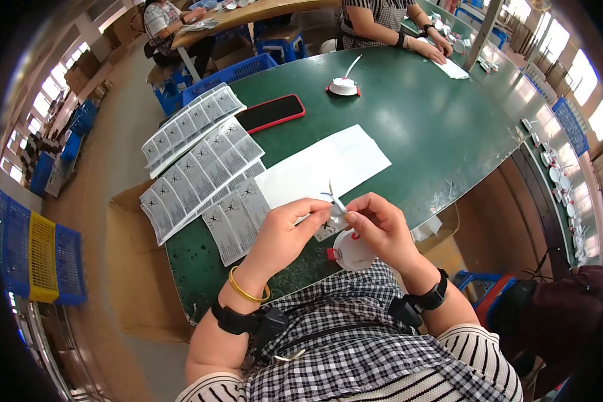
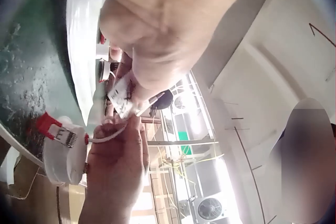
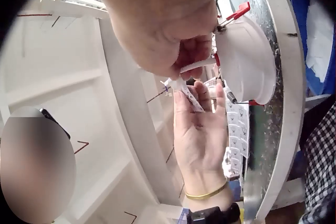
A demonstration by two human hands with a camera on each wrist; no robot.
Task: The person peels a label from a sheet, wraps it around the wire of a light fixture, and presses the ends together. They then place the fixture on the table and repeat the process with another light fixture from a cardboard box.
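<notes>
A round white lamp (image 1: pixel 354 250) with red clips hangs by its white cable just below my hands, near the table edge; in the right wrist view the lamp (image 3: pixel 245 58) is seen from its side. My right hand (image 1: pixel 390 231) pinches the cable near its end, where thin wires stick out. My left hand (image 1: pixel 283 234) holds a small printed label (image 1: pixel 329 226) between thumb and fingers, against the cable. In the left wrist view the label (image 2: pixel 122 97) sits between both hands' fingertips.
Sheets of grey printed labels (image 1: pixel 201 171) lie left on the green table (image 1: pixel 442 114), beside a white sheet (image 1: pixel 335 161) and a red-edged phone (image 1: pixel 275 112). Another lamp (image 1: pixel 344 86) stands farther back. Two people sit at the far side, and more lamps (image 1: pixel 564 181) line the right.
</notes>
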